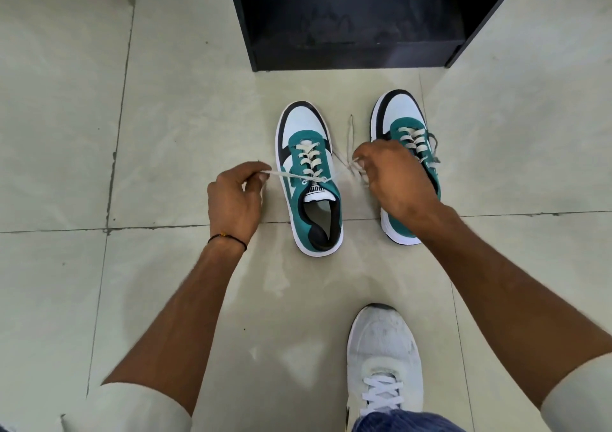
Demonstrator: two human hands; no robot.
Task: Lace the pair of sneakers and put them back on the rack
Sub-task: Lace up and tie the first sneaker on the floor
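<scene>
Laces pulled outward: left hand (235, 196) and right hand (387, 175) each pinch one cream lace end (281, 174) of the teal-and-white suede sneaker (309, 180), tensioning the top eyelets evenly.

Glossy floor tiles (185, 107) — matt (suede-like) sneakers (309, 180).

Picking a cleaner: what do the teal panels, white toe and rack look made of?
Teal panels of the left teal-and-white sneaker: matte, suede-like. White toe: smooth, probably leather or synthetic. Black open-front rack: flat, hard, dusty boards, likely laminate.
</scene>
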